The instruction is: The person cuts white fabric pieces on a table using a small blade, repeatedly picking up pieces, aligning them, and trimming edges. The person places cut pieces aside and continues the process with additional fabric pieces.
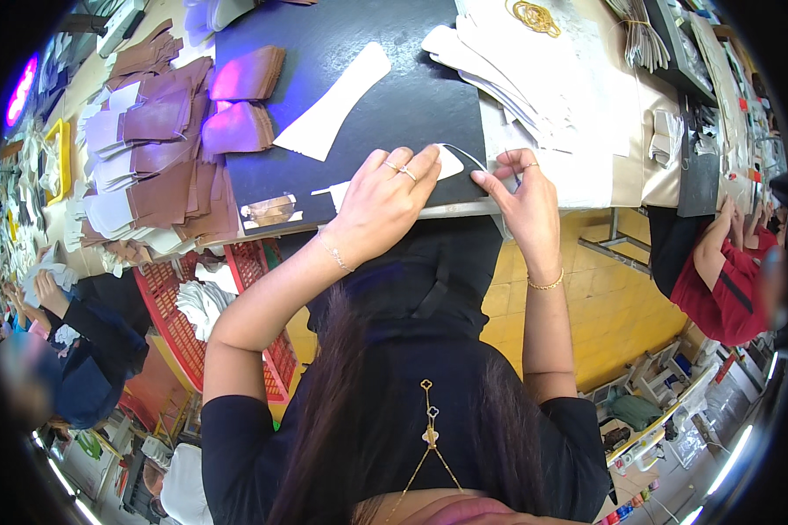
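On the black mat (324, 96) at the table's near edge lies a flat white cut piece (451, 163), its middle covered by my left hand (383, 199). The fingers of that hand are bent and close together, pressing on the piece. A thin white strip (466, 154) arches from beside those fingertips to my right hand (527, 194). My right thumb and fingers are drawn together at the strip's end; something slim and dark shows between them, too small to name. Another white cut piece (337, 101), wide at one end, lies farther back on the mat.
Brown and white cut pieces (153, 140) lie in stacks at left, with two thick brown stacks (245, 101) beside them. White pieces (499, 70) are piled at right. A red crate (171, 302) stands below the table. Co-workers sit at left and right (731, 284).
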`<state>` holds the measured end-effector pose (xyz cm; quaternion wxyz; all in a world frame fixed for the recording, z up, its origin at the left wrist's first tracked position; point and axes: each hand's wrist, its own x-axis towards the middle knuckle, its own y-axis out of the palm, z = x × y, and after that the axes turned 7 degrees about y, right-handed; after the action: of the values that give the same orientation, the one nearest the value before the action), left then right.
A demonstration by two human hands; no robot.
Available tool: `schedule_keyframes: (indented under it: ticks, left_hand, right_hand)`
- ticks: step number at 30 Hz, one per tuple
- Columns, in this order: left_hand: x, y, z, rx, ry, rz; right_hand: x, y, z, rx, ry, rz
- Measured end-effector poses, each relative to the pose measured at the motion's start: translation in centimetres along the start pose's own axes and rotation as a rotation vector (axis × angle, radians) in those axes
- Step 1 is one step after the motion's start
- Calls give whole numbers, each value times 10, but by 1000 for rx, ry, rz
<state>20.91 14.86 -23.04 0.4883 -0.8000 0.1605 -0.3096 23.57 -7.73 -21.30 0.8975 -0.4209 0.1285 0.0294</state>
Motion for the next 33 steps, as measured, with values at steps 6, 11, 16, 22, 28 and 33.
schedule_keyframes:
  ticks: [6, 11, 16, 22, 28, 33]
  left_hand:
    - [0, 1, 3, 43, 34, -3]
    - [1, 0, 4, 57, 50, 20]
    - [2, -1, 3, 61, 53, 28]
    - [2, -1, 1, 60, 30, 40]
    - [6, -4, 1, 56, 30, 53]
    - [8, -5, 2, 31, 15, 47]
  right_hand:
    - [3, -14, 9, 77, 198, 159]
    - [22, -37, 31, -95, -103, 124]
    - [31, -44, 49, -240, -409, 12]
    - [-7, -39, 32, -284, -580, 21]
    - [-16, -25, 4, -482, -714, -52]
    - [-16, -20, -1, -529, -700, 0]
